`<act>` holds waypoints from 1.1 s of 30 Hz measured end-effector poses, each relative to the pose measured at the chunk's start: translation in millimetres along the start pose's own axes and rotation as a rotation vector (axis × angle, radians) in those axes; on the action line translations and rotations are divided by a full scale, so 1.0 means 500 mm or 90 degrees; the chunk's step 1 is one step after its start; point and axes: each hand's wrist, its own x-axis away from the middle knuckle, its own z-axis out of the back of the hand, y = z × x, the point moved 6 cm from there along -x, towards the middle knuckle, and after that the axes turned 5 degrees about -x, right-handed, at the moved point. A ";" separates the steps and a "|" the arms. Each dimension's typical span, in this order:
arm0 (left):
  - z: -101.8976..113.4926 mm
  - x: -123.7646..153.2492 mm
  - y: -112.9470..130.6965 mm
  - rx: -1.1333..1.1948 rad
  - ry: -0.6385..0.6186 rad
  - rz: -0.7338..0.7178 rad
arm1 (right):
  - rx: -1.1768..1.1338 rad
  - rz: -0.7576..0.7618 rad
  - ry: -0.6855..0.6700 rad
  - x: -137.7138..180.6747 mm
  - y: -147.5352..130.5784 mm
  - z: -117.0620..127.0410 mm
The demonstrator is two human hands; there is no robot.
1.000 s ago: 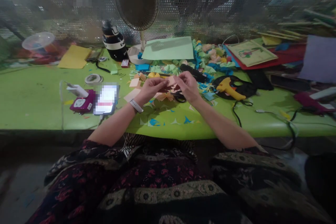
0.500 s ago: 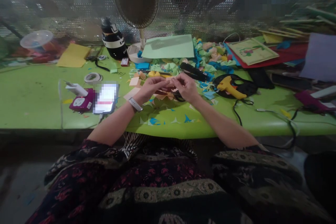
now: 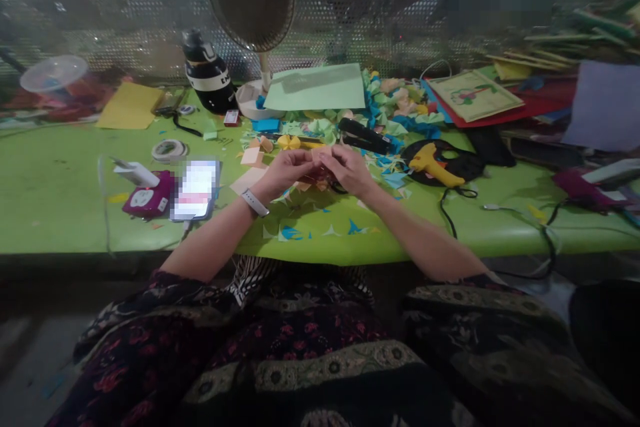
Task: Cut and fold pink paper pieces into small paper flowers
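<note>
Left hand (image 3: 286,172) and right hand (image 3: 350,168) pinching a peach paper piece (image 3: 321,154).
The paper piece is left of the yellow glue gun (image 3: 436,167); the phone (image 3: 196,190) lies farther left on the counter (image 3: 55,193).

We find the scene dim and muted overall. Small points of light show through the perforated panel (image 3: 335,33) behind; we cannot place the main source. A soft sheen lies along the front of the green table (image 3: 50,180), and faint shadows sit beneath the left hand (image 3: 291,170) and right hand (image 3: 349,168). The phone screen (image 3: 196,188) is the brightest area, masked by coarse pixel blocks, as are patches of the upper background. We note smeared outer margins, deep darkness below the table, and soft detail on the peach paper (image 3: 321,155).
</note>
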 end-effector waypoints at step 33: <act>0.009 -0.003 0.017 -0.080 0.082 -0.065 | 0.001 0.039 -0.061 -0.003 -0.012 -0.006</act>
